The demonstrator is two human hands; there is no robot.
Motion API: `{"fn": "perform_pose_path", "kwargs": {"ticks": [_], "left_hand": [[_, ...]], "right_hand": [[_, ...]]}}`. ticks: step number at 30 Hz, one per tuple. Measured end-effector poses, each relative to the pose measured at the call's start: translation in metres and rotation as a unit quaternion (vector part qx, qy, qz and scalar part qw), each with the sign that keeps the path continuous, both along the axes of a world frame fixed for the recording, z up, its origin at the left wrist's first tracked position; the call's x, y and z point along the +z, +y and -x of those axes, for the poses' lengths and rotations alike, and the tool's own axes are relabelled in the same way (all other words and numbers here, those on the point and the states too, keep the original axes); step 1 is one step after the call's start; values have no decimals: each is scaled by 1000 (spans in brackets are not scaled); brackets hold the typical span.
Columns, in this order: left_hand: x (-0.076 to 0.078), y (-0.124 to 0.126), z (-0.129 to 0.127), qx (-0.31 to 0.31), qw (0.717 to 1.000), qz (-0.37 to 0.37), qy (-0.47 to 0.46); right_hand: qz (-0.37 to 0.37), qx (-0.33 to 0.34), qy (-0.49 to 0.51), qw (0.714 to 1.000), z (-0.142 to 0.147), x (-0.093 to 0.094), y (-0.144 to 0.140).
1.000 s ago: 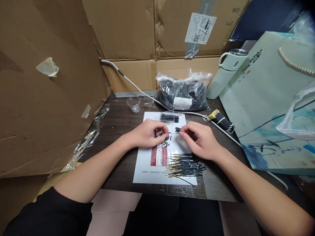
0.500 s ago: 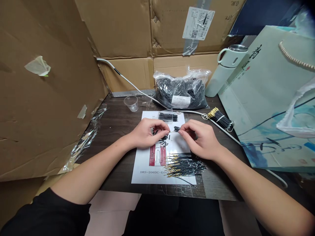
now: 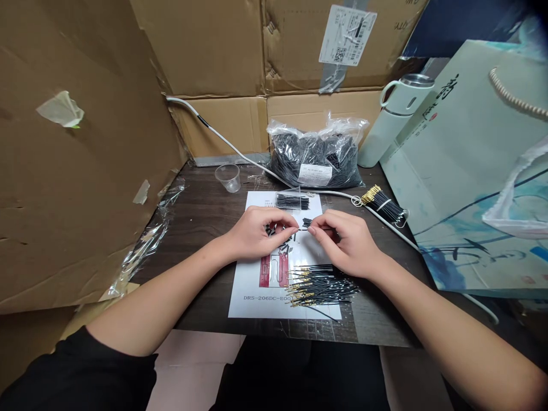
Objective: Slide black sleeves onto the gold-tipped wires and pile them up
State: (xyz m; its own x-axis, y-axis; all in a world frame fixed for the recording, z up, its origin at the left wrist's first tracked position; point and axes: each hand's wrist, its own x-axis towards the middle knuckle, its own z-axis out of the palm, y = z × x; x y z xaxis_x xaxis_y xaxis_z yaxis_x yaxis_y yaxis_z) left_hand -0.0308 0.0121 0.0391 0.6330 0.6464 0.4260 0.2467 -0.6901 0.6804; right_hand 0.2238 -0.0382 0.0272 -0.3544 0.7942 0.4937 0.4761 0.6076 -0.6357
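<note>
My right hand (image 3: 349,242) pinches a thin black wire (image 3: 303,230), its end pointing left between the hands. My left hand (image 3: 268,233) is closed in a pinch right at that wire's end; whatever its fingertips hold is too small to make out. Short black tubes (image 3: 284,249) lie loose beneath the left hand, partly hidden by it. Just behind the right fingertips is a small group of black pieces (image 3: 307,222). Nearer me, a spread of black wires with gold ends (image 3: 321,288) lies over the printed sheet (image 3: 248,307).
A clear box of black wires (image 3: 293,201) rests at the sheet's far edge. Behind stand a plastic bag of black wires (image 3: 314,154), a clear cup (image 3: 228,178) and a pale bottle (image 3: 391,123). A tied wire bundle (image 3: 384,205) lies right, near a white cable (image 3: 231,149) and paper bag (image 3: 466,171).
My fingertips have come closer together, the left hand shifting slightly right. The gap between them now shows a dark stretch of wire. The view has shifted slightly.
</note>
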Motion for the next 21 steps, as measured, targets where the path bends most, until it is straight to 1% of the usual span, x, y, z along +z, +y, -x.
{"fn": "perform_pose_path", "kwargs": {"ticks": [8, 16, 21], "left_hand": [[-2, -1, -2, -11, 1000, 7, 4], [-3, -1, -2, 7, 1000, 1, -6], [-4, 0, -2, 7, 1000, 5, -2]], "right_hand": [[-3, 9, -4, 1000, 2, -2, 0], [11, -3, 7, 1000, 0, -2, 1], [8, -2, 8, 1000, 1, -2, 1]]}}
